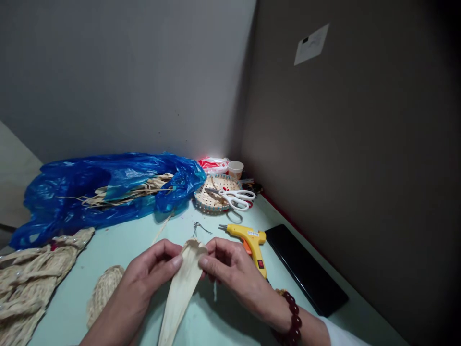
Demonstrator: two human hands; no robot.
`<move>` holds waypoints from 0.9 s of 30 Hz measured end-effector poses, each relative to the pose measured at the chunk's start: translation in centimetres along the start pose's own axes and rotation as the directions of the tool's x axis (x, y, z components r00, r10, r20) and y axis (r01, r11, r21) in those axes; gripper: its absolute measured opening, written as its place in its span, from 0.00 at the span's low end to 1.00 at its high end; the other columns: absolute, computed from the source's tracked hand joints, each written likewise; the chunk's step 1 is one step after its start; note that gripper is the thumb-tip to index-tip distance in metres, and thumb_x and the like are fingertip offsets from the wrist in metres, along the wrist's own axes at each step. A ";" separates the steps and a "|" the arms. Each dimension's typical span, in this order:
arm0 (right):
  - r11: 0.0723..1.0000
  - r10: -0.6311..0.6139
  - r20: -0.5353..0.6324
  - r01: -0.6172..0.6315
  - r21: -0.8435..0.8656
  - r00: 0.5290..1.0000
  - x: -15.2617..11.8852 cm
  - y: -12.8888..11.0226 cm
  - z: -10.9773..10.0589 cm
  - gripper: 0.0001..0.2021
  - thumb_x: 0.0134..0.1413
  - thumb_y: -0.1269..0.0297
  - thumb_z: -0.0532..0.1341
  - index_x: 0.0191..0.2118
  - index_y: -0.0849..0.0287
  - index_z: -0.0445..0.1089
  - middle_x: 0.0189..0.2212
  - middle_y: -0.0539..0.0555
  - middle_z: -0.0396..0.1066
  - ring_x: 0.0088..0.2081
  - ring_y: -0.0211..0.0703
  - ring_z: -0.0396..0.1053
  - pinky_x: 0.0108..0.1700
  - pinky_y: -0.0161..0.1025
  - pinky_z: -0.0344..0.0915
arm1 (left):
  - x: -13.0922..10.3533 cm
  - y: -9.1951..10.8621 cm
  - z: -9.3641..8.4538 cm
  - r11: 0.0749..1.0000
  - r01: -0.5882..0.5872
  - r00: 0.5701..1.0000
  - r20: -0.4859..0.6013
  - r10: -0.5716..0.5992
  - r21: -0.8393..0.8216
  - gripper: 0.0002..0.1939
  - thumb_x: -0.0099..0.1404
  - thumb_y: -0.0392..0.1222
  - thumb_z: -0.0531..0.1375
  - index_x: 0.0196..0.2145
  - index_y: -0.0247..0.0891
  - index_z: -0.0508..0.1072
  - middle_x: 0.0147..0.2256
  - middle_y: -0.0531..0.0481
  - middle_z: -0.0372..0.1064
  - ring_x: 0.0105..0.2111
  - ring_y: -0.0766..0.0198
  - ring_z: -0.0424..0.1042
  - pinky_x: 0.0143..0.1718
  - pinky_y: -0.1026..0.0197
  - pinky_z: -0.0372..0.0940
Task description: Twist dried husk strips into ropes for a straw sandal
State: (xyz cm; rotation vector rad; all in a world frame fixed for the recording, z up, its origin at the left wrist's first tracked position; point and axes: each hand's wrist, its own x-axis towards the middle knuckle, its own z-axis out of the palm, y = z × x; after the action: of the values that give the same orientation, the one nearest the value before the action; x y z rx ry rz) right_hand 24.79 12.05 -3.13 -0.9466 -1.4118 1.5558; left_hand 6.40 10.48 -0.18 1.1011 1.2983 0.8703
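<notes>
A long pale strip of dried husk (182, 295) hangs between my hands over the pale green table, its upper end gathered and curled. My left hand (151, 269) pinches the strip's left edge near the top between thumb and fingers. On the right edge, my right hand (230, 269) is closed in a pinch too, with a bead bracelet at the wrist. Just beyond the strip's top lies a small twisted wire piece (196, 229). The yellow glue gun (252, 238) rests behind my right hand, its nozzle toward the left.
A blue plastic bag (118, 163) with husk strips spans the back left. White-handled scissors (237, 196) lie on a woven basket (201, 204) near a paper cup (235, 168). Woven pieces (32, 278) sit at left, an oval one (104, 290) nearer; a black phone-like slab (306, 269) lies right.
</notes>
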 end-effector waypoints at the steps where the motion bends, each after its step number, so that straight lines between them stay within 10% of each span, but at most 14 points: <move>1: 1.000 -0.004 0.000 0.004 -0.009 1.000 0.0 0.1 -0.1 0.08 0.58 0.63 0.61 0.32 0.61 0.66 0.24 0.49 0.66 0.27 0.35 0.60 0.31 0.33 0.56 | 0.0 -0.1 0.1 0.998 0.036 0.999 0.011 -0.036 -0.059 0.11 0.60 0.51 0.62 0.30 0.41 0.70 0.28 0.55 0.68 0.31 0.61 0.67 0.33 0.63 0.62; 14: 0.994 0.025 0.057 -0.031 0.108 0.998 0.0 0.3 0.0 0.10 0.59 0.58 0.61 0.35 0.60 0.65 0.25 0.47 0.63 0.29 0.35 0.60 0.33 0.33 0.56 | 0.7 -0.9 0.4 0.999 0.020 0.984 0.177 -0.012 -0.042 0.12 0.59 0.50 0.65 0.34 0.39 0.73 0.29 0.53 0.71 0.33 0.62 0.69 0.37 0.64 0.64; 27: 1.000 0.021 -0.008 -0.020 0.019 1.000 0.3 0.4 -0.2 0.08 0.57 0.62 0.62 0.31 0.61 0.67 0.20 0.45 0.60 0.24 0.34 0.56 0.27 0.32 0.52 | 0.2 -1.1 1.2 0.999 -0.009 1.000 0.003 0.009 -0.039 0.17 0.55 0.58 0.65 0.31 0.42 0.72 0.24 0.58 0.67 0.26 0.66 0.65 0.28 0.68 0.60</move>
State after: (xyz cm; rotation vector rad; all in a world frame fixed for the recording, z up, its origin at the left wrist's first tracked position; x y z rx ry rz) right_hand 24.84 12.36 -3.55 -0.9577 -1.3834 1.5763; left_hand 7.50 10.19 -1.32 1.0775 1.2696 0.8968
